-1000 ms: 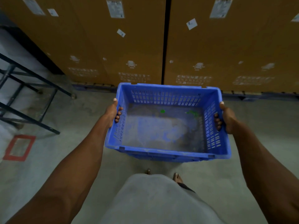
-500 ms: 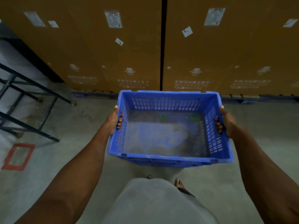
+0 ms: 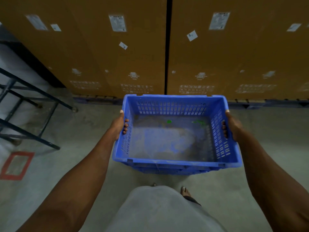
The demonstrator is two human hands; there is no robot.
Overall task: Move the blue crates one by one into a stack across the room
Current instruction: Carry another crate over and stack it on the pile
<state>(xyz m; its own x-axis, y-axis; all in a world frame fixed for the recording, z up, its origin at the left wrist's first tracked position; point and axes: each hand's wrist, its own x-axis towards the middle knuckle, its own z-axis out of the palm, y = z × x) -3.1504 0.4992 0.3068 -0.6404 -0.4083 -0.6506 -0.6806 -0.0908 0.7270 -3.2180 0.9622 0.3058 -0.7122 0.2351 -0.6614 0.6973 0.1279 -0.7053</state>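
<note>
My left hand (image 3: 119, 125) and right hand (image 3: 232, 126) grip the blue crate (image 3: 175, 162), fingers (image 3: 125, 126) curled inside; the carton labels (image 3: 117, 23) are too blurred to read.

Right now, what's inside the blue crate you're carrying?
Almost nothing. The blue crate has a dusty, scuffed bottom with a few small green scraps near the far side. Both hands, left hand and right hand, grip its sides. The floor beneath is hidden.
</note>
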